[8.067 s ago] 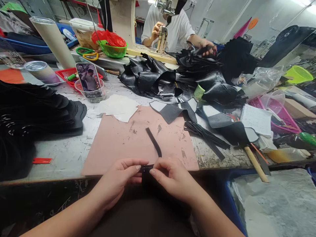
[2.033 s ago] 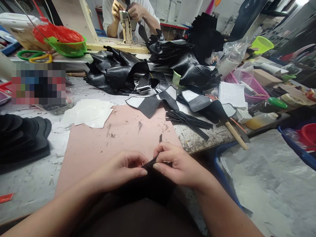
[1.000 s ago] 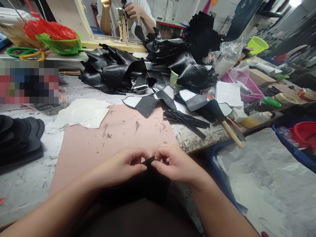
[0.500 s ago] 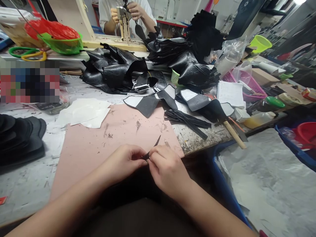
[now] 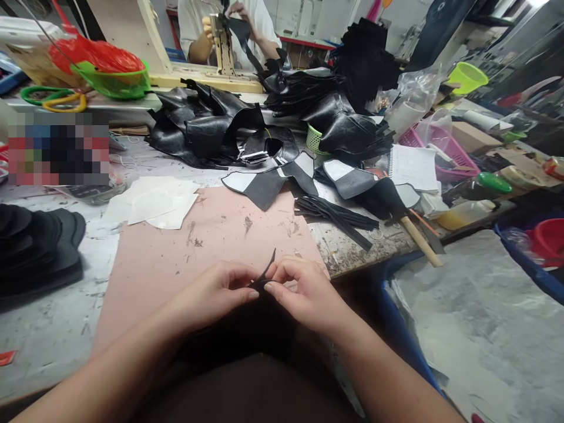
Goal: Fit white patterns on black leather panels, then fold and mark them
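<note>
Your left hand [image 5: 227, 286], pinching the edge of a black piece [image 5: 262, 320], your right hand [image 5: 306, 289], pinching it alongside, thin black strip [image 5: 269, 264] rising between, pink mat [image 5: 215, 238] beyond.

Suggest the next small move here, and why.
Perhaps the right hand should press the thin black strip down along the edge of the dark material: the strip's end sticks up free, while the left hand pinches close by, seemingly steadying that edge.

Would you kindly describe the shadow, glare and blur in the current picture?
Head view: black material at lower centre sinks into shadow; glossy black pieces catch highlights; a pixelated patch hides detail; the upper right corner looks stretched and soft.
</note>
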`<state>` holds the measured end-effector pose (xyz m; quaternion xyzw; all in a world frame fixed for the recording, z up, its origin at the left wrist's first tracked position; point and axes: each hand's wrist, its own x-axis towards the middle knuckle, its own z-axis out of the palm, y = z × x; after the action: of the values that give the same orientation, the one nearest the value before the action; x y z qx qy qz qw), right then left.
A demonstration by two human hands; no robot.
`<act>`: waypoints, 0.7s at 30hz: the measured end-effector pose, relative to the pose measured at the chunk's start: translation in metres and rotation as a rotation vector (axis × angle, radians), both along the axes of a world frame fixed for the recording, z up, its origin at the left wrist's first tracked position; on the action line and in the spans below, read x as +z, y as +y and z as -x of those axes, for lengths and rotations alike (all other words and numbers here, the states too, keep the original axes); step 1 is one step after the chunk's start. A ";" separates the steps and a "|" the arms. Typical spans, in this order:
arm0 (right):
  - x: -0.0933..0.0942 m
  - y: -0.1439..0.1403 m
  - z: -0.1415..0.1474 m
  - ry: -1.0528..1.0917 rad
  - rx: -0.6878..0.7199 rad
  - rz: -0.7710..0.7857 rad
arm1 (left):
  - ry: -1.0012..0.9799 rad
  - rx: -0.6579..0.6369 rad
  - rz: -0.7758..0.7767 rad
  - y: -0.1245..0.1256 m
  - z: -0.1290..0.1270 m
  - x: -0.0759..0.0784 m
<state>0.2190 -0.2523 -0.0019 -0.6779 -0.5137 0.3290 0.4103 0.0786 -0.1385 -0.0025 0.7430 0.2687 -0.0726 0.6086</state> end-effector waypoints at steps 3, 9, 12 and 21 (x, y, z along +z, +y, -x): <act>-0.003 0.001 0.000 -0.001 -0.010 -0.012 | -0.019 -0.003 0.020 0.002 0.001 -0.002; -0.004 0.001 0.004 -0.119 -0.011 -0.030 | -0.026 -0.025 -0.012 0.002 -0.001 -0.004; -0.002 0.000 0.003 -0.211 -0.013 -0.035 | -0.009 -0.026 -0.082 0.001 -0.004 -0.002; -0.006 0.001 -0.007 -0.058 0.153 0.010 | 0.074 -0.007 -0.252 -0.003 -0.008 0.003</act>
<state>0.2264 -0.2516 -0.0077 -0.6479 -0.5742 0.3422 0.3654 0.0865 -0.1419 0.0003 0.8114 0.2955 -0.0680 0.4997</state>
